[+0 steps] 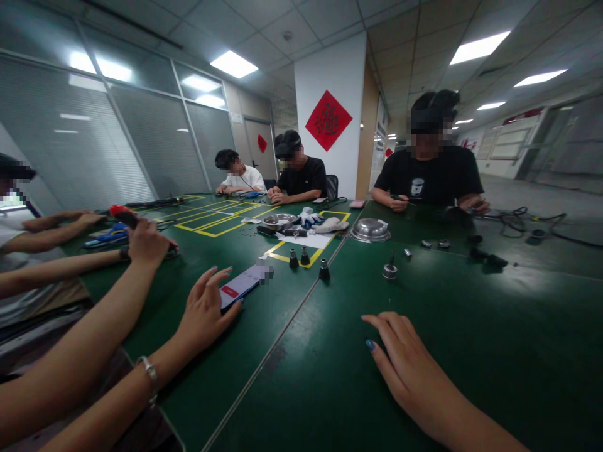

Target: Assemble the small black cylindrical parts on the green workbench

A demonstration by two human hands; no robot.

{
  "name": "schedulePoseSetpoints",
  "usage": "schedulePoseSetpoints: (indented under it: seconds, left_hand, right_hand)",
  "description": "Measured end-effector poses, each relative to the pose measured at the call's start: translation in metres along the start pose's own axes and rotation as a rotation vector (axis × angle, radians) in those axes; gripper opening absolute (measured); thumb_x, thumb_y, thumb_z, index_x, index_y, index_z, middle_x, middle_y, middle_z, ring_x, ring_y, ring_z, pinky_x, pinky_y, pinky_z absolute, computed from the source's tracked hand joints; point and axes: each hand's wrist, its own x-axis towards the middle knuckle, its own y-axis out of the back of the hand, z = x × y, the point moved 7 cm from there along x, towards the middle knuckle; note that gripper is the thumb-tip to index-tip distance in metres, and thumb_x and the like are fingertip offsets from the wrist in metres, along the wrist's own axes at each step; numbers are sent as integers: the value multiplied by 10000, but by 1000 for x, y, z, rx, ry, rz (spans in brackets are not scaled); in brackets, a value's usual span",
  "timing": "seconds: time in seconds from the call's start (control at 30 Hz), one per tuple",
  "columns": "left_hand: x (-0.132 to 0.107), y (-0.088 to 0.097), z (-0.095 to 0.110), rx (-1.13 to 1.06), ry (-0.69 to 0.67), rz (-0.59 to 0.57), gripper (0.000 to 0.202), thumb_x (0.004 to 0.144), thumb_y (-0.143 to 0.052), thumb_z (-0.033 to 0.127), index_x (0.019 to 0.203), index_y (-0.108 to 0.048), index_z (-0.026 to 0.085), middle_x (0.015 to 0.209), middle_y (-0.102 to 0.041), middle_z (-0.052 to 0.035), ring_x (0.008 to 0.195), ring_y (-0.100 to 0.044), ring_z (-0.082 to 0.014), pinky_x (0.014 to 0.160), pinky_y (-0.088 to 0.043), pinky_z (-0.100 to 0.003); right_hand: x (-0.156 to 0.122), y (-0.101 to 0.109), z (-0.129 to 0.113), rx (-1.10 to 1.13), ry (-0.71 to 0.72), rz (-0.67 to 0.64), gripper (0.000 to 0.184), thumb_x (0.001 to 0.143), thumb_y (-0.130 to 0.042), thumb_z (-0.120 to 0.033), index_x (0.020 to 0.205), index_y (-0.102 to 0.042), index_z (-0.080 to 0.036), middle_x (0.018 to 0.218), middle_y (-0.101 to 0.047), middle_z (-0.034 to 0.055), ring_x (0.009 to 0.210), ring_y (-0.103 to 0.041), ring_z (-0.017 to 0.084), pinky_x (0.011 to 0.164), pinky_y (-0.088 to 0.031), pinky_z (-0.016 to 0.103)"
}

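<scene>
My right hand (406, 364) lies flat on the green table (494, 351), fingers stretched out and apart, blue polish on the nails, nothing in it. My left hand (206, 312), a bracelet on its wrist, rests with spread fingers at the near end of a phone (241, 284) lying on the table; its thumb touches the phone's edge. Small black parts (323, 270) and a round metal part (389, 271) stand beyond my hands, out of reach of either.
A neighbour's arm on my left ends in a hand (147, 242) around a red-tipped tool (123, 215). Three more people sit across the table. Metal bowls (370, 230), gloves (311, 218), a white sheet (308, 240) and cables (516, 220) lie farther off.
</scene>
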Motion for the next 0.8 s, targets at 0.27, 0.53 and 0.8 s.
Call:
schedulePoseSetpoints:
  seconds: [0.27,0.53,0.8]
  left_hand:
    - [0,-1,-1,-16,11,-20,588,826,-498,385,1322,-211,254,1342,-424,-101,1317,-323,-345,1050,-338,-566]
    - [-1,-2,-2,-5,18,-25,556,837,-469,401,1307,-247,206,1342,-434,-130,1320,-314,-350,1041,-345,-572]
    - [3,1,11,-29,-80,7,485,835,-506,362,1254,-320,203,1323,-477,-127,1295,-366,-324,1036,-366,-544]
  right_hand:
    - [-1,-3,2,15,-2,-24,345,942,-360,-264,1258,-466,-177,1141,-497,130,1050,-491,268,905,-449,472]
    - [0,-2,1,21,-8,-42,336,938,-364,-250,1241,-479,-163,1144,-496,137,1050,-490,271,905,-446,473]
    - [0,-3,1,21,9,-31,328,926,-379,-235,1227,-487,-161,1124,-499,134,1040,-487,273,904,-436,480]
